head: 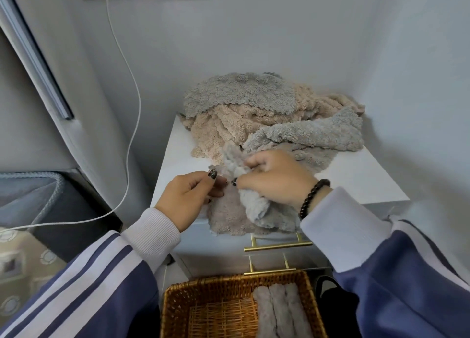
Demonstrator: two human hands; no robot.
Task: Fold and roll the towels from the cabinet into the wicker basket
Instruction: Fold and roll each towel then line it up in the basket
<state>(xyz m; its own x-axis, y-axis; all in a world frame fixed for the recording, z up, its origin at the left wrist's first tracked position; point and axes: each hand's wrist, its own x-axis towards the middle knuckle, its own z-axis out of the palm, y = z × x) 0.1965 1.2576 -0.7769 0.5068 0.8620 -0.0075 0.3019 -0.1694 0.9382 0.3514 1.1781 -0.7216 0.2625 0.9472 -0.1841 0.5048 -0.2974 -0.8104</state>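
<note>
A small grey towel [250, 210] lies bunched at the front edge of the white cabinet top [356, 180] and hangs slightly over it. My right hand [273, 177] grips a fold of this towel from above. My left hand [189, 197] pinches the towel's left edge between thumb and fingers. Behind them a heap of loose towels [254, 108], grey and beige, covers the back of the cabinet. Below, on the floor, stands the wicker basket [203, 292]; three grey rolled towels [279, 314] lie side by side in its right half.
Gold drawer handles [277, 246] run across the cabinet front above the basket. A white cable [132, 113] hangs down the wall at the left. A dark bin with a grey rim [50, 195] stands at the left. Walls close in behind and to the right.
</note>
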